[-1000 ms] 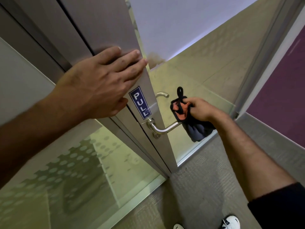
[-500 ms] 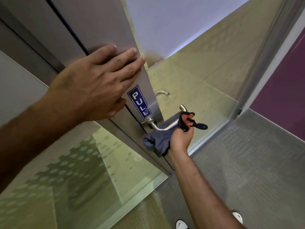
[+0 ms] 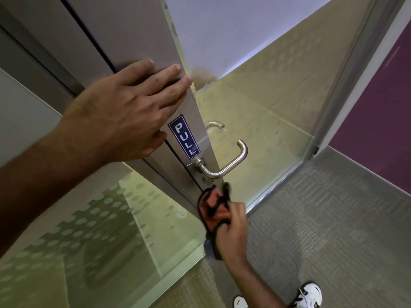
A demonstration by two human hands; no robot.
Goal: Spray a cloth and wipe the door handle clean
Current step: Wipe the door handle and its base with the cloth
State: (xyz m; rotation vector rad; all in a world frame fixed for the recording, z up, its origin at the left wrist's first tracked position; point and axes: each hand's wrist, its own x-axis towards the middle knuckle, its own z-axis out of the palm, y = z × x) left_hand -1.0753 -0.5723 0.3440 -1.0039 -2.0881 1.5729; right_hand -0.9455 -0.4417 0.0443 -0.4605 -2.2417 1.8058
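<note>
A brushed-metal lever door handle (image 3: 226,165) sticks out from the grey door frame (image 3: 133,41), just below a blue PULL sign (image 3: 184,138). My right hand (image 3: 231,232) grips an orange and grey cloth (image 3: 212,211) with black trim, a short way below the handle and apart from it. The cloth's top presses near the door edge under the lock plate. My left hand (image 3: 126,112) lies flat on the door frame above the sign, fingers spread, holding nothing. No spray bottle is in view.
A second handle (image 3: 215,124) shows through the glass on the door's far side. Frosted dotted glass panels (image 3: 89,230) fill the door and side wall. Grey carpet (image 3: 333,230) lies below, with my white shoes (image 3: 310,294) at the bottom. A purple wall (image 3: 382,107) stands right.
My right hand has come off the handle with the cloth and dropped below it, leaving the handle bare. My left hand has stayed flat on the door.
</note>
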